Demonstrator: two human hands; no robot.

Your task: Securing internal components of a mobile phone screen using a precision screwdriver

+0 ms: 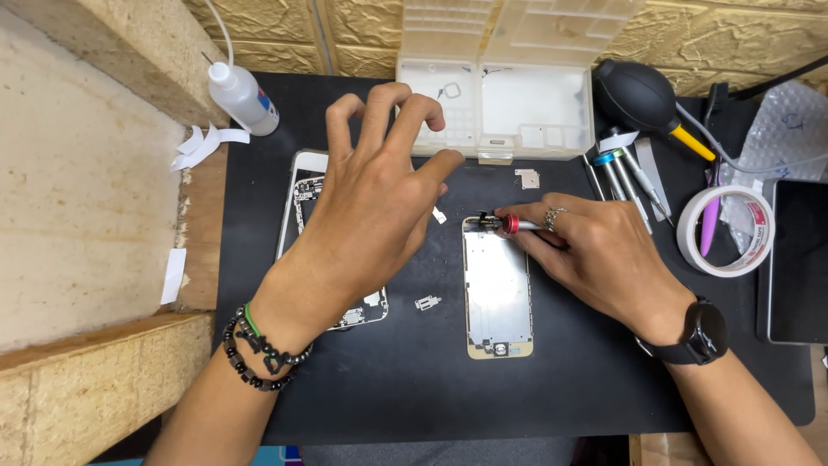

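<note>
Screwdriver (515, 226) in curled right hand (595, 255)

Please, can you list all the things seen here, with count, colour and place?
screen panel: 1, silver, mat centre
phone body: 1, silver, under left hand
screwdriver: 1, red-collared, at panel top
parts box: 1, clear, open, back centre
bottle: 1, white, back left
blower: 1, black, back right
tape roll: 1, white, right
spare drivers: several, silver, beside blower
mat: 1, black
left hand: spread, hovering
right hand: holds screwdriver
</note>
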